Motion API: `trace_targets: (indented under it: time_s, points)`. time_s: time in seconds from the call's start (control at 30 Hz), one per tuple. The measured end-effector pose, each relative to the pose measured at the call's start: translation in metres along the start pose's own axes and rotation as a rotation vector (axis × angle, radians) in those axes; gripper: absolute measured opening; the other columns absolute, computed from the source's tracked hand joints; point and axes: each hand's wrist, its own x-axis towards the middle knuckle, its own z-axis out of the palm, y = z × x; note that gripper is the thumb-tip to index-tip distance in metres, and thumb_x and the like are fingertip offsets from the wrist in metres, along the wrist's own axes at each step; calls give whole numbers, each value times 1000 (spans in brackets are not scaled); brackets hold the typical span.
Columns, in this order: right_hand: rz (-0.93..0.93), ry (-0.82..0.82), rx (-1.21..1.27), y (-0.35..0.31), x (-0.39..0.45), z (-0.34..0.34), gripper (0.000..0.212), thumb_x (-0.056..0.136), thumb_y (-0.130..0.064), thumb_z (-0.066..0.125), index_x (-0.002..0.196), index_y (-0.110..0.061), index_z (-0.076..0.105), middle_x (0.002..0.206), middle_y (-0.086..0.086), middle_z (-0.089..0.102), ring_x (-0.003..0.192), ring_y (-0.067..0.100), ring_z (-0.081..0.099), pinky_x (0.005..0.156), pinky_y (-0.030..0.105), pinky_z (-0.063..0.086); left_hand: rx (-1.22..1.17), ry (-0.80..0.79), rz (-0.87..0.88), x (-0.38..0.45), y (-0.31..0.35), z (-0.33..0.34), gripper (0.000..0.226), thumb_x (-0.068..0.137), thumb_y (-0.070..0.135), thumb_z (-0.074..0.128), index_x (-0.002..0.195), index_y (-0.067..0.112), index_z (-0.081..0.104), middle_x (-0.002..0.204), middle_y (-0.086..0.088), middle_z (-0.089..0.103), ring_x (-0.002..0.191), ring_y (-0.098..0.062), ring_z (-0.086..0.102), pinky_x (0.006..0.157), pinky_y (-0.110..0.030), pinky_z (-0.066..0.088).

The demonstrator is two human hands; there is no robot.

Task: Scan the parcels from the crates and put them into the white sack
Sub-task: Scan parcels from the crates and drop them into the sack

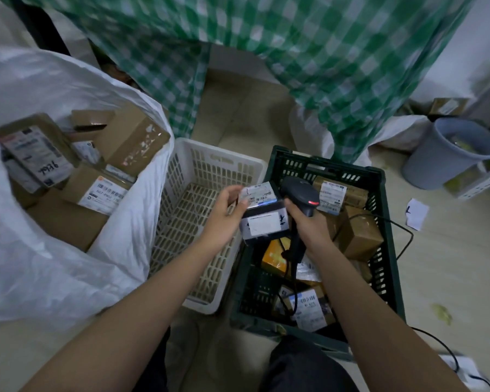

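My left hand (225,212) grips a small dark parcel (262,215) with white labels, held above the gap between the two crates. My right hand (309,224) holds a black barcode scanner (299,193) by its handle, its head right beside the parcel's label and a red light lit on it. The dark green crate (385,222) under my right hand holds several cardboard parcels (357,236). The white crate (198,222) to its left has nothing in it. At the left the white sack (54,278) stands open with several labelled boxes (96,188) inside.
A green checked cloth (323,66) hangs over a table at the back. A grey bucket (447,154) stands at the right, with a white paper scrap (416,213) on the floor near it. The scanner cable (402,244) loops over the green crate's right side.
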Motion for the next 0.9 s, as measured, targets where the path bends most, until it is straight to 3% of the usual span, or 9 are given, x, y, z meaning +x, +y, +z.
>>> trace_targets:
  time_s: [0.13, 0.23, 0.3, 0.4, 0.53, 0.63, 0.7, 0.8, 0.9]
  points:
    - [-6, -93, 60, -16, -17, 28, 26, 85, -40, 72, 100, -20, 66, 105, 3, 71, 96, 21, 66, 79, 35, 52, -132, 72, -130, -2, 10, -31, 63, 86, 19, 71, 140, 23, 39, 150, -1, 36, 135, -16, 38, 112, -40, 33]
    - [-30, -168, 165, -27, -30, 48, 36, 84, -36, 74, 113, -16, 67, 108, 4, 73, 98, 21, 68, 77, 34, 54, -309, 56, -231, -10, 20, -57, 79, 68, 32, 83, 137, 16, 48, 136, -4, 56, 120, -19, 57, 105, -44, 44]
    - [-70, -194, 182, -31, -41, 58, 28, 84, -33, 74, 108, -20, 67, 109, 2, 73, 100, 20, 68, 84, 35, 53, -351, 45, -230, -18, 25, -69, 74, 67, 32, 80, 134, 18, 52, 126, -1, 64, 112, -17, 62, 100, -42, 47]
    - [-132, -199, 219, -28, -54, 70, 18, 85, -28, 74, 101, -26, 66, 108, -5, 72, 103, 14, 67, 91, 34, 52, -422, -13, -291, -31, 27, -85, 51, 87, 29, 67, 134, 32, 49, 125, 6, 63, 116, -16, 58, 98, -48, 45]
    - [-173, -194, 228, -12, -59, 81, 22, 87, -27, 72, 107, -24, 66, 108, -6, 72, 105, 13, 66, 94, 34, 53, -416, -140, -350, -40, 22, -94, 60, 89, 34, 64, 141, 47, 36, 131, 12, 58, 118, -20, 56, 99, -55, 44]
    - [-141, -194, 186, -3, -54, 83, 21, 85, -31, 74, 104, -26, 67, 106, -4, 73, 103, 15, 67, 97, 43, 52, -335, -54, -327, -34, 17, -102, 60, 86, 32, 68, 138, 45, 41, 131, 10, 58, 116, -16, 58, 99, -50, 47]
    - [-165, -149, 124, -4, -47, 78, 31, 84, -31, 75, 111, -20, 67, 106, -1, 73, 103, 17, 67, 97, 44, 52, -209, 5, -304, -29, 16, -113, 61, 81, 34, 71, 135, 43, 44, 127, 8, 58, 110, -14, 59, 90, -41, 51]
    - [-224, -74, 93, -7, -37, 65, 33, 85, -23, 74, 115, -10, 66, 96, -5, 70, 90, 9, 65, 81, 27, 52, -81, -36, -297, -27, 14, -123, 57, 86, 23, 70, 133, 35, 41, 120, 3, 54, 100, -11, 59, 73, -26, 49]
    - [-217, -132, 41, -4, -30, 58, 21, 84, -14, 75, 103, -11, 67, 87, -8, 70, 75, 0, 66, 66, 17, 50, -12, -162, -329, -27, 7, -125, 63, 72, 40, 77, 125, 36, 44, 128, -4, 55, 110, -17, 59, 92, -35, 49]
